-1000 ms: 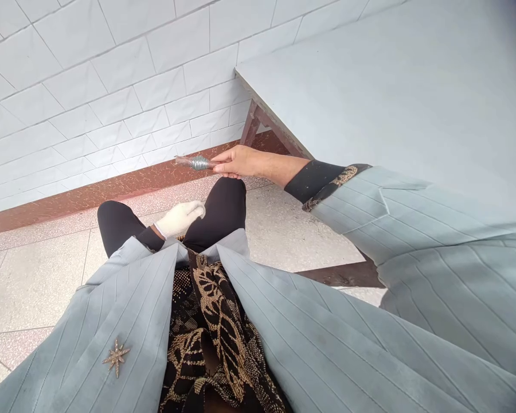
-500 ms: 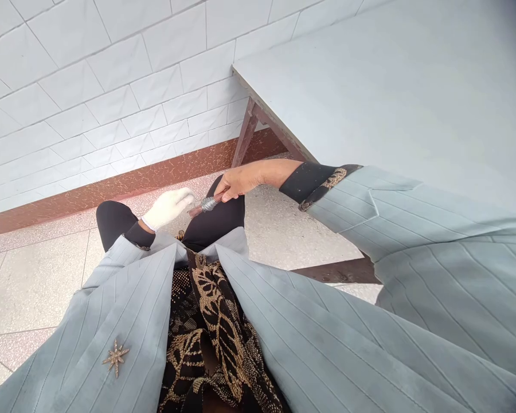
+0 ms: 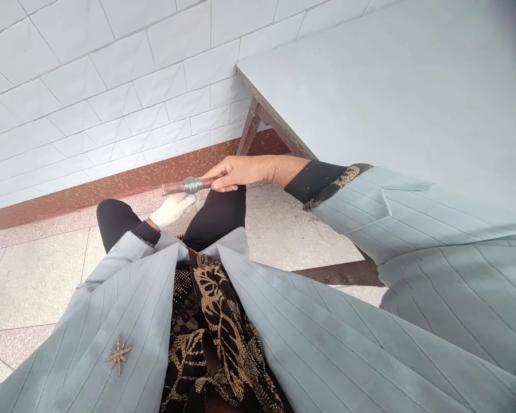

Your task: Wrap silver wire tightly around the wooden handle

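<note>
In my right hand [image 3: 236, 173] is one end of a short brown wooden stick [image 3: 172, 188], gripped between thumb and fingers. Thin grey metal wire [image 3: 193, 184] is wound in a bundle around the stick's middle. The stick lies almost level and points left. Just below it is my left hand [image 3: 171, 210], in a white glove. Its fingers are drawn together close under the wire bundle, and whatever they pinch is too small to make out. Both hands are above my knees.
A light grey table [image 3: 348, 86] on brown wooden legs [image 3: 250, 125] stands to the right. White wall tiles [image 3: 112, 69] rise in front above a reddish-brown skirting [image 3: 69, 202]. Speckled floor tiles [image 3: 38, 278] lie below, and a dark brown wooden bar [image 3: 341, 272] runs low at right.
My right hand has raised the stick and swung its free end up and left, from tilted down to nearly level. It now passes above my gloved left hand, which has shifted slightly right.
</note>
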